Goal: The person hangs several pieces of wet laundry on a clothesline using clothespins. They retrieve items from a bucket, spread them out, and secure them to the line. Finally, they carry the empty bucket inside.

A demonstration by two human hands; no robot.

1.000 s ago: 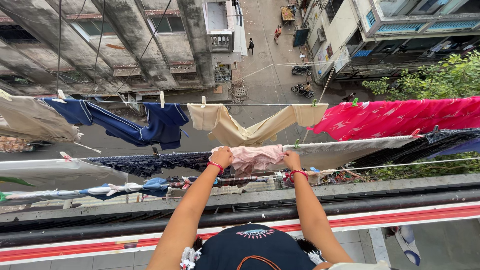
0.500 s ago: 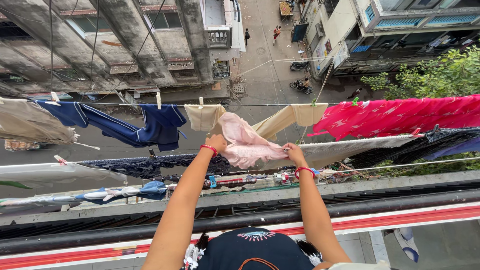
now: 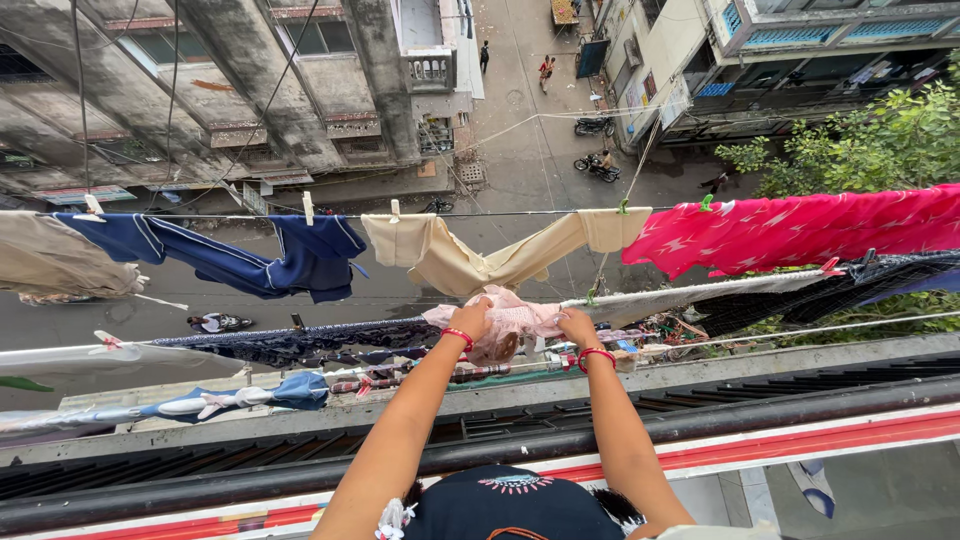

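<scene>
I lean over a balcony rail high above a street. My left hand (image 3: pixel 473 317) and my right hand (image 3: pixel 577 325) both grip a pale pink cloth (image 3: pixel 513 320) bunched on the middle clothesline (image 3: pixel 770 282). Each wrist wears a red bangle. The pink cloth hangs between a dark lace garment (image 3: pixel 300 342) on its left and a whitish grey cloth (image 3: pixel 690 295) on its right.
The far line carries a beige garment (image 3: pixel 470 262), a navy jacket (image 3: pixel 250 255), a bright pink patterned cloth (image 3: pixel 800 232) and a tan cloth (image 3: pixel 50 262), held by pegs. A dark rail (image 3: pixel 700 412) and red-striped ledge (image 3: pixel 850 432) run below. Buildings, a tree (image 3: pixel 860 145), motorbikes and people are far below.
The pink cloth had been lifted and spread up over the line; it now lies bunched on the line, with both hands closer together on it. The view has shifted slightly.
</scene>
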